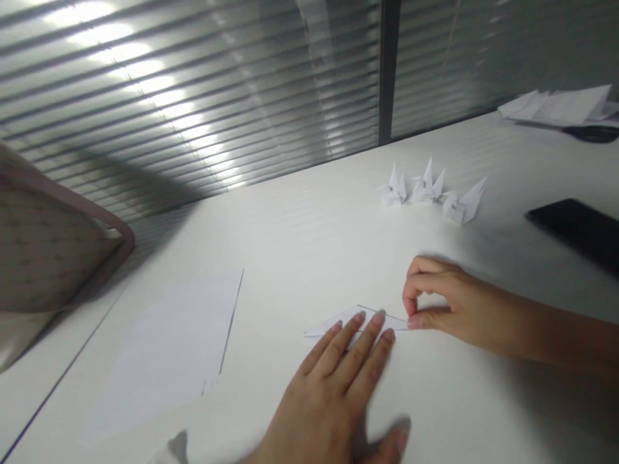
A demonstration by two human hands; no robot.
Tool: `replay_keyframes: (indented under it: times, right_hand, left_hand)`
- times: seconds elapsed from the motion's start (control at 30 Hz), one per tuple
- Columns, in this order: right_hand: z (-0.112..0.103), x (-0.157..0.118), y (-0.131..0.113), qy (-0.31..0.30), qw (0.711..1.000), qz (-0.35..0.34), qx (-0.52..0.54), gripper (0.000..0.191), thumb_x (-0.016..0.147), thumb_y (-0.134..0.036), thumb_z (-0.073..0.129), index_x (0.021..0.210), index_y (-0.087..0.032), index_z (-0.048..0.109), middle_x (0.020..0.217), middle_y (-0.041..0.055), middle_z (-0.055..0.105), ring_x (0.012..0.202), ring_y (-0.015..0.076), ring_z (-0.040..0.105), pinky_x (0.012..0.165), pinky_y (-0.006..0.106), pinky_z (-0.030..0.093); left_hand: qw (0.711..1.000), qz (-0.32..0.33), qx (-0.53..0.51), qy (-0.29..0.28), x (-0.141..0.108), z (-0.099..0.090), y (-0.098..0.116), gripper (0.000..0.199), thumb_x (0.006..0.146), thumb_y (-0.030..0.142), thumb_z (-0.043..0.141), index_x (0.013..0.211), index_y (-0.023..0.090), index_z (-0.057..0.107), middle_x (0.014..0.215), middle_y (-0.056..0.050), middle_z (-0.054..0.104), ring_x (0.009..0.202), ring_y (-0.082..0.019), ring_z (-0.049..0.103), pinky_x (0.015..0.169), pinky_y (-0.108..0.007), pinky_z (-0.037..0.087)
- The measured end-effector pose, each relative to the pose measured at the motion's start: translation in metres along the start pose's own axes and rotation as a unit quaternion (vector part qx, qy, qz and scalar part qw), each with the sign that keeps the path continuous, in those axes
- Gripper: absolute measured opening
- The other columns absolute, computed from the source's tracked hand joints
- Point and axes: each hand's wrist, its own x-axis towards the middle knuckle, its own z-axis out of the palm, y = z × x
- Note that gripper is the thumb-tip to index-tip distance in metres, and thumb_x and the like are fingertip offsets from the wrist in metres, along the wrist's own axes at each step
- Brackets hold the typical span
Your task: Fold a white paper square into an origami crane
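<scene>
**Two hands hold slim paper fold flat on white surface**

A folded white paper [341, 320] lies on the white surface [309, 238], a narrow, pointed kite shape directly beneath the person's fingers. The left hand [329, 399] rests flat and open, fingers spread across the paper and hiding much of its lower edge. The right hand [459, 309] reaches in from the side, its thumb and curled index finger closed at the paper's right tip, apparently in a pinch, though the low light makes the grip hard to read. Three white origami cranes [428, 193] stand in a row beyond the hands. A loose white sheet [169, 348] lies to the left. A black slab [578, 229], possibly a phone, is cut off by the right edge of the view. A blurred pale scrap [175, 450] at the bottom edge cannot be identified.
</scene>
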Motion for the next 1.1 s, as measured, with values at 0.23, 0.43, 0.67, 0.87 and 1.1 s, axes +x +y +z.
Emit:
replay_keyframes:
  times: [0.23,0.43,0.67,0.87,1.1]
  right_hand:
    - [0.007,0.0,-0.002,0.042,0.996,-0.024,-0.073,0.013,0.077,-0.027,0.072,0.073,-0.024,0.06,0.084,0.0008,0.056,0.088,0.0202,0.053,0.08,0.036,0.04]
    - [0.01,-0.001,-0.002,0.042,0.994,-0.011,-0.097,0.016,0.074,-0.022,0.074,0.072,-0.024,0.058,0.083,-0.0001,0.056,0.088,0.0201,0.052,0.077,0.035,0.038]
    - [0.002,-0.002,-0.003,0.011,0.997,-0.026,-0.072,0.011,0.08,-0.017,0.066,0.075,-0.023,0.058,0.085,0.0011,0.057,0.089,0.0195,0.053,0.078,0.035,0.04]
    - [0.008,-0.003,-0.006,0.045,0.994,-0.024,-0.096,0.014,0.079,-0.027,0.069,0.075,-0.023,0.056,0.083,0.0018,0.056,0.085,0.0208,0.053,0.077,0.038,0.041]
    - [0.012,-0.005,-0.007,0.052,0.991,-0.006,-0.125,0.023,0.072,-0.014,0.071,0.076,-0.022,0.05,0.085,0.0004,0.055,0.086,0.0201,0.052,0.077,0.038,0.042]
  left_hand:
    - [1.0,0.006,0.022,0.011,-0.001,-0.001,0.002,0.073,0.085,0.049,0.06,0.144,0.011,0.04,0.152,-0.006,0.033,0.14,-0.026,0.035,0.114,-0.039,0.034]
    - [1.0,0.0,0.002,0.007,-0.001,0.0,0.002,0.072,0.086,0.044,0.061,0.145,0.01,0.037,0.152,-0.007,0.034,0.14,-0.025,0.035,0.114,-0.039,0.034]
    - [1.0,-0.004,-0.025,-0.002,-0.004,0.002,-0.001,0.071,0.087,0.046,0.06,0.146,0.013,0.037,0.152,-0.007,0.033,0.14,-0.025,0.034,0.115,-0.04,0.032]
    - [0.999,-0.01,-0.036,0.005,-0.003,0.002,0.001,0.074,0.086,0.047,0.063,0.146,0.015,0.036,0.153,-0.008,0.032,0.141,-0.026,0.031,0.115,-0.042,0.031]
    - [1.0,-0.012,-0.011,-0.013,-0.015,-0.003,-0.006,0.071,0.088,0.045,0.061,0.147,0.016,0.035,0.153,-0.006,0.032,0.14,-0.026,0.034,0.112,-0.04,0.035]
